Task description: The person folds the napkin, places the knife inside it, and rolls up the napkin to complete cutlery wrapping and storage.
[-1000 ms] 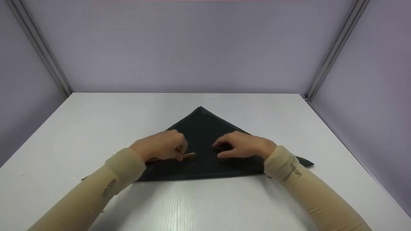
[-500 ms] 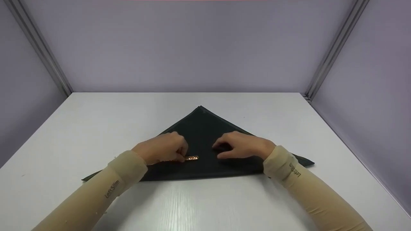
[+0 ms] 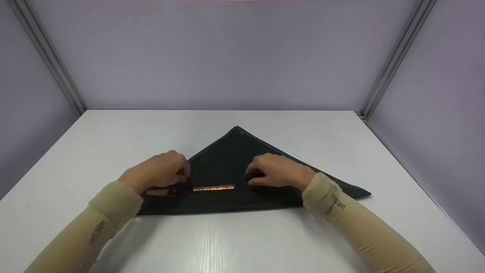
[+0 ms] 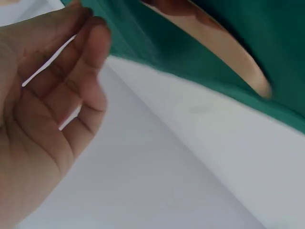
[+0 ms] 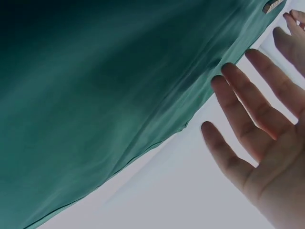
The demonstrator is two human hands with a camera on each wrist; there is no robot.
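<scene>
Head view: white desk (image 3: pixel 242 242) inside lilac walls (image 3: pixel 227 53) carries a dark triangular folded cloth (image 3: pixel 231 159); left hand (image 3: pixel 157 174) pinches its fold beside a glittery copper strip (image 3: pixel 214 188), right hand (image 3: pixel 278 170) presses with curled fingers.

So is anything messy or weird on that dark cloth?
Nothing is spilled or torn. One thing stands out: a thin glittery strip lies on the dark triangular cloth, between the left hand and right hand.
</scene>
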